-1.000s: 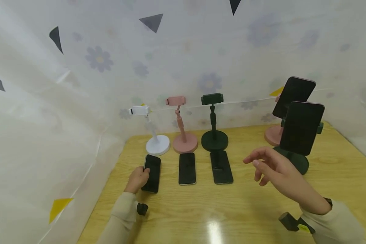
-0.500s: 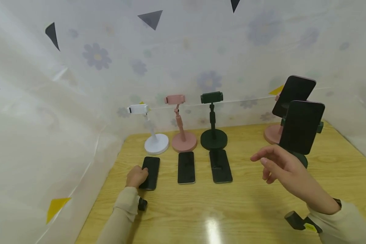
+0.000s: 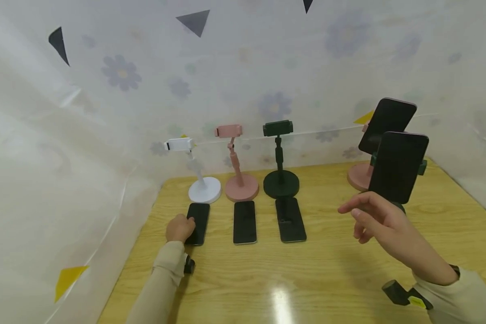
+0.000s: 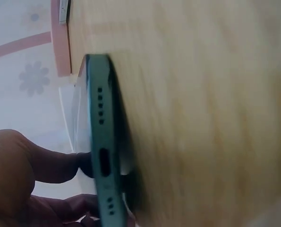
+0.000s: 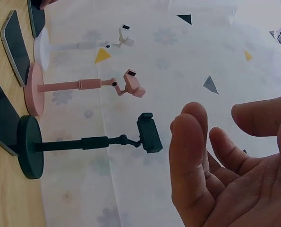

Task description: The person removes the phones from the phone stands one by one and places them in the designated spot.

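My left hand pinches the leftmost smartphone by its left edge, screen up, in front of the white phone stand. In the left wrist view the thumb lies on the screen side and fingers reach under the back; the smartphone's greenish bottom edge shows a charging port and speaker holes. My right hand hovers over the table with loosely bent fingers and holds nothing, in front of the dark green stand bearing an upright phone. Two more smartphones lie flat, one in the middle and one to its right.
A pink phone stand and a dark green phone stand stand beside the white one, their clamps holding nothing. Behind the upright phone, another phone sits on a pink stand. A patterned sheet hangs behind the wooden table.
My left hand has shifted the leftmost smartphone slightly, and it now lies nearer the white stand's base than half a second ago. My right hand has drifted a little to the right.
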The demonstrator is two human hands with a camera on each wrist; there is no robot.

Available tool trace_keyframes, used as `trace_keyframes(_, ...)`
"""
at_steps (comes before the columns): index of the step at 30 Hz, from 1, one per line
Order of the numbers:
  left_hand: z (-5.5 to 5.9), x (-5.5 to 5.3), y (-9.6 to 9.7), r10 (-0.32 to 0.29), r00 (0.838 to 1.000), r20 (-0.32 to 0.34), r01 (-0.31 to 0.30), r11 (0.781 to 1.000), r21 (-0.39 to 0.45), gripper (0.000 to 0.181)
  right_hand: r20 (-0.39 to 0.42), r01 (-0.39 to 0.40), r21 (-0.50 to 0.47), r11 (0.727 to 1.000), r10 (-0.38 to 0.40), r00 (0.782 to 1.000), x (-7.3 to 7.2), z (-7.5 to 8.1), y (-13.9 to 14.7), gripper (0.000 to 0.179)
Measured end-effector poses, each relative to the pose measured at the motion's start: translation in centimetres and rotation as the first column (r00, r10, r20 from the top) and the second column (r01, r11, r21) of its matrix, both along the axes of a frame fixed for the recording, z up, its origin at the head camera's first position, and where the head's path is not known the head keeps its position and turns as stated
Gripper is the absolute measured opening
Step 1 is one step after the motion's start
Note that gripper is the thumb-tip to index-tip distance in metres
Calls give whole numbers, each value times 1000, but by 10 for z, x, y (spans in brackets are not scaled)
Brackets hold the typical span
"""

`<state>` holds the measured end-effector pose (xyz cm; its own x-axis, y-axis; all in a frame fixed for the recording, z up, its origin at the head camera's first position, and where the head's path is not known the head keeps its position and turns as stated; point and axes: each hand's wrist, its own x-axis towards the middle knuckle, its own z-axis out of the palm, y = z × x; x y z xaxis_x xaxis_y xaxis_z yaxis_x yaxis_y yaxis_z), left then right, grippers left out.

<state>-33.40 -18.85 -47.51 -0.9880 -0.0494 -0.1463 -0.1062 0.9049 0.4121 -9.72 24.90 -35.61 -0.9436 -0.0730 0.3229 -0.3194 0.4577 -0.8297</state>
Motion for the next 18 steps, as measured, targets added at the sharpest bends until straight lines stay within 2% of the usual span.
trace_keyframes(10,0,-7,2,-3,1000,1,3,1000,13,37,21,1,-26,1000,0,1000,5,-3,13,19)
trace_keyframes(18,-1,-11,6,6,1000,10,-6,999,34,35,38,28,-9,1000,-27,999,8,-4,15,18)
